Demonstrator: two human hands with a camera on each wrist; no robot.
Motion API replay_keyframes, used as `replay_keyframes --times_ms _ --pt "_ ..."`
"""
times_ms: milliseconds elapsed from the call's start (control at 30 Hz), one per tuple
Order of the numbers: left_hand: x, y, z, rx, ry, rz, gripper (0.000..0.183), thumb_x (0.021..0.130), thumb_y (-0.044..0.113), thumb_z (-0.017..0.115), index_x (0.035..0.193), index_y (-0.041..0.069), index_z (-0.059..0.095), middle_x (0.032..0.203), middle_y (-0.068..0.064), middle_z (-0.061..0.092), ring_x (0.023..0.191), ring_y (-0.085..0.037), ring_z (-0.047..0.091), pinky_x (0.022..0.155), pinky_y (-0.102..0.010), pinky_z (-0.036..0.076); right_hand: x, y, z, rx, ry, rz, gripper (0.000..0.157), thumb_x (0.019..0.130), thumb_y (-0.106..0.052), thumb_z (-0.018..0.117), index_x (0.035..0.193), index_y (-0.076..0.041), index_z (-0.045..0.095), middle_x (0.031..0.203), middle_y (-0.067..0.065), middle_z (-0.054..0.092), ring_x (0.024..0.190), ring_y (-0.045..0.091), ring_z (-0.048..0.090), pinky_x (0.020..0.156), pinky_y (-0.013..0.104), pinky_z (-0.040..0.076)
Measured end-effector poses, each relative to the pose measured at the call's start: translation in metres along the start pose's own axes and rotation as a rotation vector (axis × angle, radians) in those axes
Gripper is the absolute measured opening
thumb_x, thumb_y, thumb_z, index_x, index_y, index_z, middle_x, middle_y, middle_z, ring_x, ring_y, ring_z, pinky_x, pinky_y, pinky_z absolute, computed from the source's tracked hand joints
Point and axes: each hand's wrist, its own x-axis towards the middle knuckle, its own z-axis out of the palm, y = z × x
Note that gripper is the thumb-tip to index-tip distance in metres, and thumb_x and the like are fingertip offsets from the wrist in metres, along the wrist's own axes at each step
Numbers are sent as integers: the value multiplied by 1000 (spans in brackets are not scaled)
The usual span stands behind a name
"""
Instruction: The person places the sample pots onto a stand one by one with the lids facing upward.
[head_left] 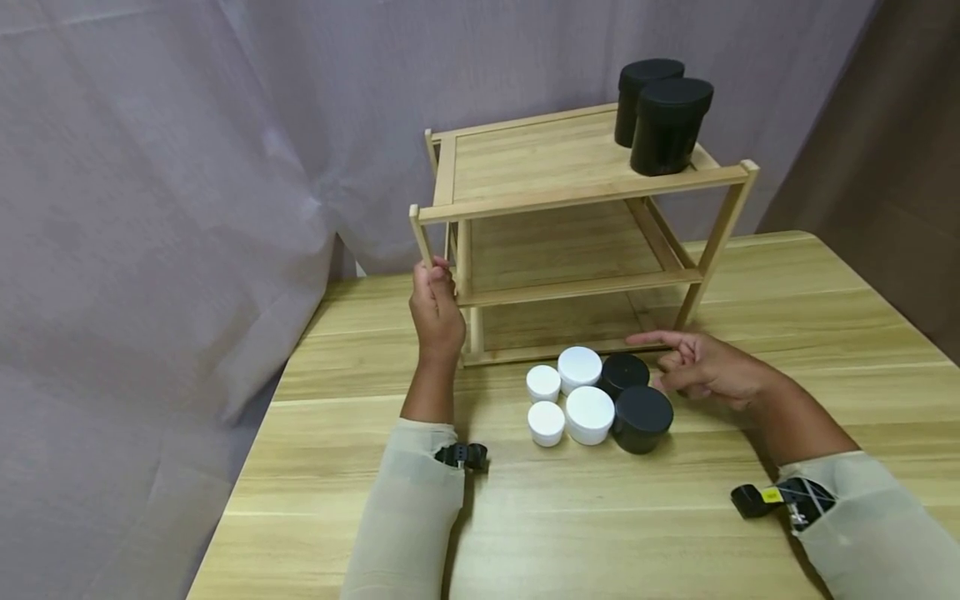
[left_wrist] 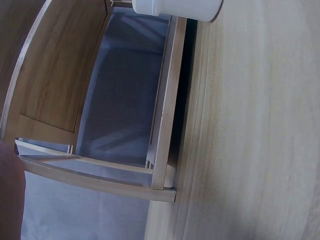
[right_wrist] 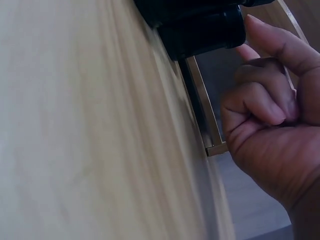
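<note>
Left hand (head_left: pixel 437 315) grips the rack (head_left: pixel 525 154); right hand (head_left: pixel 705 368), thumb and index spread, is beside black jars (head_left: pixel 643 415), near white jars (head_left: pixel 589 410) (lidded, contents hidden)

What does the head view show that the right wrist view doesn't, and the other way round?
Only the head view: the left hand gripping the wooden rack, four white jars, and two tall black containers on the top shelf.

Only the right wrist view: a close look at the palm side of the right hand.

Both: the right hand beside the short black jars, some of the rack, and the tabletop.
</note>
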Motion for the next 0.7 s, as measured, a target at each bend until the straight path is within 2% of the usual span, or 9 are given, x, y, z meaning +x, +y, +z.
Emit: replay_keyframes --times_ms 167,333,400,467,700 --pt "0 0 1 -3 0 -1 80 109 63 31 116 -12 56 79 -14 48 67 -6 40 60 -21 37 0 3 0 32 -35 9 74 98 19 60 159 -22 52 74 -5 29 57 15 18 48 34 9" --pt "-1 -1 1 8 9 -14 79 108 64 31 116 -9 57 80 -5 48 68 -6 41 60 -21 38 1 7 1 42 -61 31 77 98 17 62 165 -18 44 79 -9 56 58 10 26 48 34 10" --pt "-1 -1 1 12 11 -14 80 108 64 31 116 -11 57 81 -3 48 68 -6 42 61 -21 38 1 8 1 31 -72 35 76 99 15 62 165 -19 43 83 -8 62 58 9 29 48 35 10" --pt "-1 0 1 15 8 -14 80 109 64 31 117 -12 56 82 -2 48 68 -6 42 61 -21 38 2 8 1 19 -86 32 77 100 14 61 167 -20 42 84 -9 62 58 9 30 48 36 11" --pt "0 2 0 20 8 -9 79 109 64 31 117 -10 57 82 -3 48 68 -6 41 61 -21 37 4 5 2 -15 -129 32 81 102 13 60 170 -25 37 79 -10 43 56 16 23 47 39 11"
